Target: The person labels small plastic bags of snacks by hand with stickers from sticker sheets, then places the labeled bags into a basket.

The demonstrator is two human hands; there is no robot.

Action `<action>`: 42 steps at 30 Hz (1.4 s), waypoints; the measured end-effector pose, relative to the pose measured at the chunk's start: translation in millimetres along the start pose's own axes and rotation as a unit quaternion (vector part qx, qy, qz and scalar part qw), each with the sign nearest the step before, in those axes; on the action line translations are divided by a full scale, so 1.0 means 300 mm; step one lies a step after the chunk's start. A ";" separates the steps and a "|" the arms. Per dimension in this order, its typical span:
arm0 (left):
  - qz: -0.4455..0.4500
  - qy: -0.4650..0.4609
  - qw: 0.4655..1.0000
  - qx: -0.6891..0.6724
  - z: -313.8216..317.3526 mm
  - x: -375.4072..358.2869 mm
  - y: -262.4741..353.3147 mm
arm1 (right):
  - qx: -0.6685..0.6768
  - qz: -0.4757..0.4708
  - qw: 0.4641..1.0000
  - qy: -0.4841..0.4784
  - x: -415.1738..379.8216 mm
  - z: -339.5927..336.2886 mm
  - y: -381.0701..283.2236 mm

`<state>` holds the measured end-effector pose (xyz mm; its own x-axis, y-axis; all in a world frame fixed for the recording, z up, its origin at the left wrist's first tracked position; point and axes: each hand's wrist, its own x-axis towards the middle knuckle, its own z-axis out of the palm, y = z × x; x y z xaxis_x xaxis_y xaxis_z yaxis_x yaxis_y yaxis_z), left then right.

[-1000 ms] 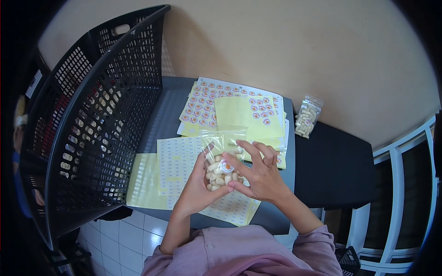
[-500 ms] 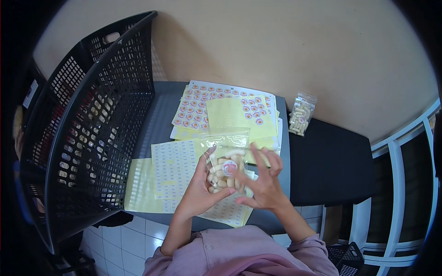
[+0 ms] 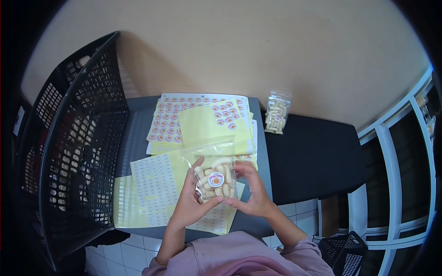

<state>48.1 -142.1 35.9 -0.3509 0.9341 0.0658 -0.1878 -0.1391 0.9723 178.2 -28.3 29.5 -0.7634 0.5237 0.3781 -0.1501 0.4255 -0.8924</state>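
While the left hand and the right hand clasp opposite sides of the clear bag, its round label facing up, it sits between them above the yellow sheets, with the black basket standing to the left.

Clear zip bag held between left hand and right hand, zip end up toward the wall, over the sticker sheets. Pale, stubby pieces fill the lower part; round white sticker with red lettering and orange center on front.
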 end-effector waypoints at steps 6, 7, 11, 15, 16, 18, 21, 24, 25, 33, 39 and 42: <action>-0.003 0.008 1.000 -0.010 0.066 0.044 -0.028 | 0.120 0.163 0.976 -0.075 -0.054 -0.053 0.072; -0.005 0.000 1.000 0.000 0.074 0.051 -0.042 | 0.160 0.162 0.972 -0.059 -0.056 -0.060 0.070; -0.012 -0.018 1.000 0.011 0.099 0.064 -0.081 | 0.200 0.189 0.959 -0.064 -0.079 -0.104 0.106; -0.049 -0.008 0.999 -0.018 0.120 0.059 -0.130 | 0.191 0.198 0.958 -0.079 -0.105 -0.133 0.144; 0.005 0.019 1.000 0.010 0.122 0.065 -0.148 | 0.189 0.204 0.959 -0.060 -0.112 -0.145 0.164; 0.066 0.047 0.996 0.039 0.126 0.081 -0.146 | 0.239 0.198 0.951 0.015 -0.083 -0.189 0.154; 0.039 0.078 0.994 0.069 0.117 0.086 -0.120 | 0.165 0.116 0.966 0.162 -0.007 -0.330 0.264; 0.011 0.060 0.994 0.092 0.105 0.091 -0.123 | 0.084 0.090 0.966 0.226 0.045 -0.491 0.524; 0.012 0.059 0.994 0.094 0.109 0.092 -0.124 | 0.085 0.088 0.966 0.228 0.063 -0.516 0.597; 0.008 0.110 0.986 0.122 0.107 0.079 -0.117 | -0.153 0.126 0.962 0.185 0.107 -0.616 0.788; -0.004 0.121 0.985 0.122 0.097 0.065 -0.118 | -0.240 0.087 0.934 0.251 0.116 -0.574 0.778; -0.002 0.123 0.984 0.126 0.082 0.058 -0.110 | -0.261 0.109 0.923 0.260 0.116 -0.552 0.776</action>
<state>70.8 -113.3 10.4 -0.5680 0.8222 0.0365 0.0341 -0.0208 0.9992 220.8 211.3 -124.3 -0.3138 0.8648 0.3919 0.3983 0.4946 -0.7724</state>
